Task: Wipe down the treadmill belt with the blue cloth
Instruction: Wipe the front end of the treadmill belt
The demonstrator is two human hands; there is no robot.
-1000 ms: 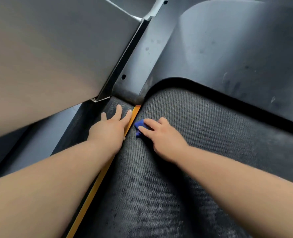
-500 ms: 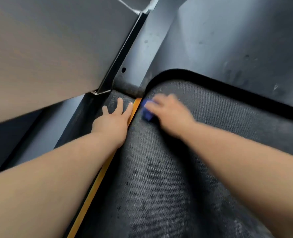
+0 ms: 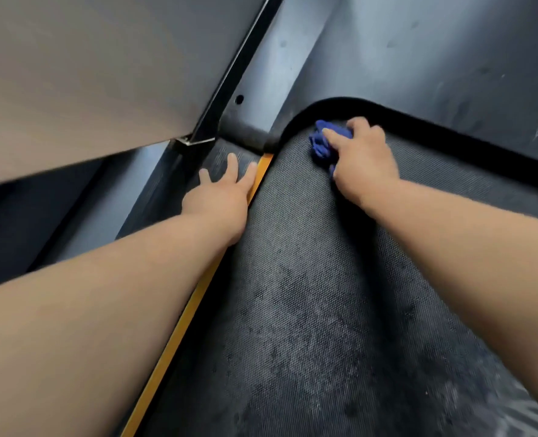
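Right hand [image 3: 360, 162] grips bunched blue cloth [image 3: 321, 143] on treadmill belt [image 3: 308, 310] at 12 o'clock; left hand [image 3: 220, 197] flat, fingers spread, beside orange strip [image 3: 179, 332], holding nothing.

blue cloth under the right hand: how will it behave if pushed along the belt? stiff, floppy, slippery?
Likely floppy: the blue cloth is bunched into soft folds under the right hand. Probably light, since it crumples small. It may drag and bunch further rather than glide, as the treadmill belt looks coarsely textured.
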